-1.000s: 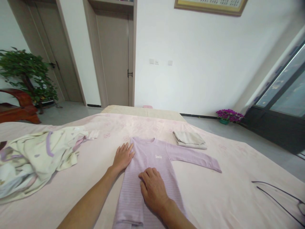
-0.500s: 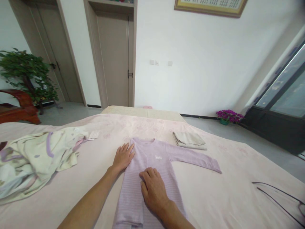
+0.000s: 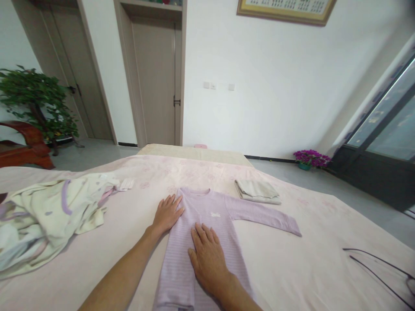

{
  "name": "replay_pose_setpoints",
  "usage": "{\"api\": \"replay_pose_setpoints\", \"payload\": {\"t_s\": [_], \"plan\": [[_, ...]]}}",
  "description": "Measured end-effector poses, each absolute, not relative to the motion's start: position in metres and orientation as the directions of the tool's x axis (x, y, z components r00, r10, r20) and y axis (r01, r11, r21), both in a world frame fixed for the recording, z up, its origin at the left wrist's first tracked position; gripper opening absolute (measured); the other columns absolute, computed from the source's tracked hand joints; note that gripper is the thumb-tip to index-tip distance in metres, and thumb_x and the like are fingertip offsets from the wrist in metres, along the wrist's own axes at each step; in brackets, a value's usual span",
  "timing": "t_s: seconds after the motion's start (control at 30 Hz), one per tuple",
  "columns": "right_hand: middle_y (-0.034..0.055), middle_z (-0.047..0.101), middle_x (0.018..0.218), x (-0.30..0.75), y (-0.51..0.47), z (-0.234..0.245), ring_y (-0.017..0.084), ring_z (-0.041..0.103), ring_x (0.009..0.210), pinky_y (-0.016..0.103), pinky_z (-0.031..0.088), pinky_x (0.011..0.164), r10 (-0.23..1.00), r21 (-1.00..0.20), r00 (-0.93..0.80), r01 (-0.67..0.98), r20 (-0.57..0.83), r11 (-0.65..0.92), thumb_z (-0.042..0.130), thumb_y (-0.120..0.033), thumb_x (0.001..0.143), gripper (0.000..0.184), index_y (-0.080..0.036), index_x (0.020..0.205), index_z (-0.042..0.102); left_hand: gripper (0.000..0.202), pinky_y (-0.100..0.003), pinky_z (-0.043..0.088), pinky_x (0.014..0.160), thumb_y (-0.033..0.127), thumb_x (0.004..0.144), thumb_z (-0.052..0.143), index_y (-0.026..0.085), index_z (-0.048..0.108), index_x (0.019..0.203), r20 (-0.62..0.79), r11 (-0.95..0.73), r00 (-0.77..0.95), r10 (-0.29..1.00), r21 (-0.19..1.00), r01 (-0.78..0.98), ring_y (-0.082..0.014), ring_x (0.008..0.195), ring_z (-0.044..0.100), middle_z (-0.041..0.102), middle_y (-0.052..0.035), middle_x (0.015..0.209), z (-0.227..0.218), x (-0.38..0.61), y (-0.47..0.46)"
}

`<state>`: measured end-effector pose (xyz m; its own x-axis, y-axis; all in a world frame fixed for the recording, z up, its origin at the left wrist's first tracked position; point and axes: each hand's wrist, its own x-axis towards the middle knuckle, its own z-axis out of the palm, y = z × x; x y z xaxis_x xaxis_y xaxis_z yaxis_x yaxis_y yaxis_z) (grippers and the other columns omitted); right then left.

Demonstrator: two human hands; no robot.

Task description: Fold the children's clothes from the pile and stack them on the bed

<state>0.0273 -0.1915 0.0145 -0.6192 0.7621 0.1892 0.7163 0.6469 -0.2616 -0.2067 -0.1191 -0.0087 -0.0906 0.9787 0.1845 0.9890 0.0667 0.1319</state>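
Observation:
A lilac striped long-sleeved shirt (image 3: 218,201) lies flat before me, neckline away from me. One sleeve stretches out to the right; the left one is folded down over the body, its cuff near the bottom of the view. My left hand (image 3: 167,212) rests on the shirt's left shoulder edge, fingers extended. On the middle of the chest, just below the small white print, my right hand (image 3: 207,252) lies flat with its fingers stretched out. Neither hand grips the cloth. The shirt's lower hem is partly hidden by my right forearm.
A pink sheet (image 3: 292,268) covers the surface. Crumpled cream clothing (image 3: 55,216) lies at the left, a folded beige cloth (image 3: 257,191) beyond the right sleeve. Eyeglasses (image 3: 379,263) sit at the right edge. Purple flowers (image 3: 311,158) stand on the floor behind.
My right hand has flattened from curled fingers to outstretched ones, reaching slightly farther up the shirt's chest. The left hand and the shirt stay practically the same.

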Motion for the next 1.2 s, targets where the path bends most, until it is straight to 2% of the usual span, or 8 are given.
{"api": "replay_pose_setpoints", "payload": {"t_s": [0.2, 1.2], "plan": [[0.0051, 0.036, 0.154, 0.0271, -0.1919, 0.0173, 0.028, 0.029, 0.143, 0.048, 0.019, 0.119, 0.765, -0.273, -0.618, 0.715, 0.182, 0.643, 0.040, -0.041, 0.097, 0.053, -0.021, 0.147, 0.041, 0.067, -0.048, 0.019, 0.115, 0.063, 0.094, 0.029, 0.026, 0.035, 0.150, 0.174, 0.088, -0.112, 0.978, 0.139, 0.986, -0.0297, 0.144, 0.028, 0.034, -0.0103, 0.156, -0.0109, -0.2071, -0.1169], [0.0049, 0.037, 0.154, 0.0268, -0.1916, 0.0184, 0.027, 0.031, 0.141, 0.047, 0.021, 0.119, 0.756, -0.269, -0.627, 0.708, 0.187, 0.653, 0.043, -0.039, 0.096, 0.052, -0.023, 0.145, 0.043, 0.062, -0.048, 0.017, 0.115, 0.055, 0.097, 0.027, 0.024, 0.034, 0.150, 0.186, 0.078, -0.101, 0.977, 0.126, 0.989, -0.0290, 0.144, 0.028, 0.035, -0.0114, 0.155, -0.0084, -0.2040, -0.1188]]}}
